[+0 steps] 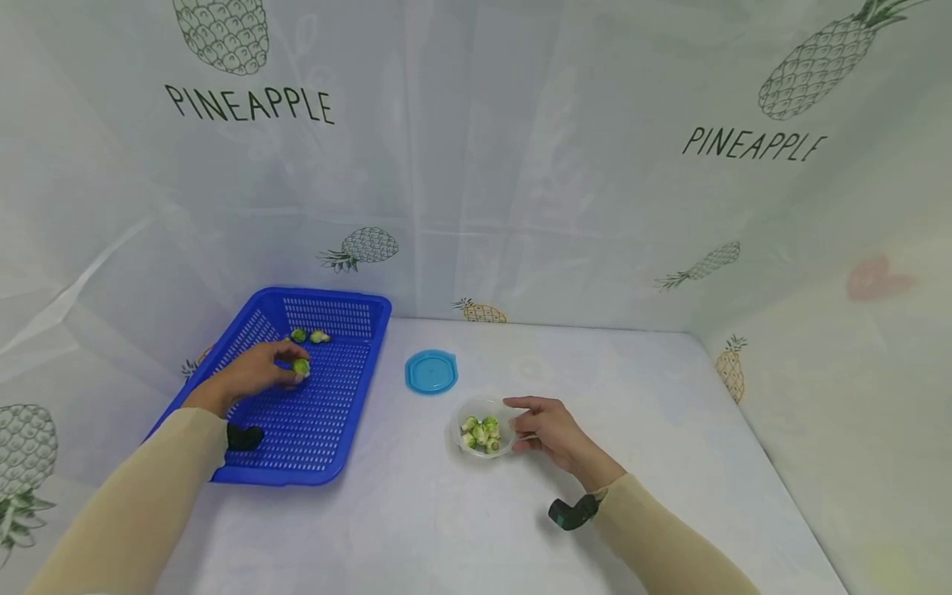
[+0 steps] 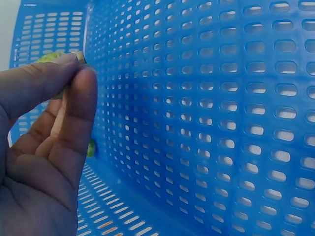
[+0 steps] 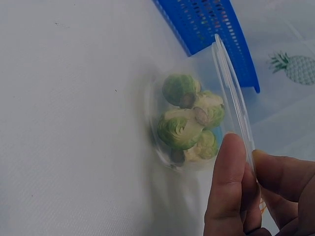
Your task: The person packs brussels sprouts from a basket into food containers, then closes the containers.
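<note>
Between thumb and fingers my left hand (image 1: 262, 369) pinches a Brussels sprout (image 1: 301, 368), over the blue plastic basket (image 1: 297, 473). In the left wrist view the sprout (image 2: 51, 57) is partly hidden behind the thumb. Two more Brussels sprouts (image 1: 320, 336) lie at the basket's far end. My right hand (image 1: 554, 431) holds the rim of a small clear round container (image 1: 463, 411), thumb on one side and fingers on the other. Several Brussels sprouts (image 3: 180, 129) rest inside that container, seen through its wall in the right wrist view.
A light blue lid (image 1: 431, 372) lies flat on the white table (image 1: 416, 529), between the basket and the container. Behind the table hangs a pale sheet (image 1: 521, 165) printed with pineapples. A dark strap device (image 1: 573, 512) sits at each wrist.
</note>
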Demonstrator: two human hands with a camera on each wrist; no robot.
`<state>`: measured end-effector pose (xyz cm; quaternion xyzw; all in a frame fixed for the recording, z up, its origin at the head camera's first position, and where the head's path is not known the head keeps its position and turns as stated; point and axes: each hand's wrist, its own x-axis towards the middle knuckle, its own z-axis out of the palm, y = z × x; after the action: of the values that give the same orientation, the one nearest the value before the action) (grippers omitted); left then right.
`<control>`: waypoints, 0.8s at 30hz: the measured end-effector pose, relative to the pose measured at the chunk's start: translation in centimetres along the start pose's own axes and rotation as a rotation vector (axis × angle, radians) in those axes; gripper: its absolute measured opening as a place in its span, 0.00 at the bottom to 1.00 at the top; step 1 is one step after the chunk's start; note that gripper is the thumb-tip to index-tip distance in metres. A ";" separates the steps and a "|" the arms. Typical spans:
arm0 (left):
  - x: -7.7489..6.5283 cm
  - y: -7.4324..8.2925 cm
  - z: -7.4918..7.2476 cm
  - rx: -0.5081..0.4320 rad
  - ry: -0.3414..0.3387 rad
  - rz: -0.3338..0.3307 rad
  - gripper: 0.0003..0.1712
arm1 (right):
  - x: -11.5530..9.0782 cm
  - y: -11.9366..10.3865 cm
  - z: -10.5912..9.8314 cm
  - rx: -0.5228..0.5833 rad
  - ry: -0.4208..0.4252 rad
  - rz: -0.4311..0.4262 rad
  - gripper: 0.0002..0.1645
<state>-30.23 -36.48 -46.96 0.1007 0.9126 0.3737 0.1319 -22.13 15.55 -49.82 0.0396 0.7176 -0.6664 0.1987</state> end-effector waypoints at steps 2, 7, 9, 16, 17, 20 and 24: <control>0.1 -0.1 0.0 -0.002 0.007 -0.007 0.27 | 0.1 0.1 0.0 0.000 0.001 0.001 0.32; 0.3 -0.4 0.0 -0.008 0.042 -0.004 0.26 | 0.2 0.1 0.0 -0.004 0.009 0.005 0.31; 0.3 -0.3 0.0 -0.015 0.058 0.000 0.25 | 0.3 0.1 0.0 -0.005 0.013 0.007 0.30; 0.0 0.6 -0.1 -0.027 0.067 0.000 0.29 | 0.2 0.1 -0.1 -0.003 0.010 0.004 0.30; -0.1 0.8 -0.1 -0.024 0.070 -0.003 0.28 | 0.2 0.1 -0.1 -0.003 0.009 0.003 0.30; -0.3 1.5 -0.3 -0.018 0.080 0.001 0.28 | 0.2 0.1 -0.1 0.001 0.007 0.004 0.31; -0.3 2.3 -0.3 -0.026 0.093 0.019 0.29 | 0.1 0.2 -0.1 -0.006 0.000 -0.003 0.31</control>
<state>-29.85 -35.15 -45.04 0.0903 0.9117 0.3912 0.0870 -22.19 15.65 -50.00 0.0381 0.7198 -0.6643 0.1978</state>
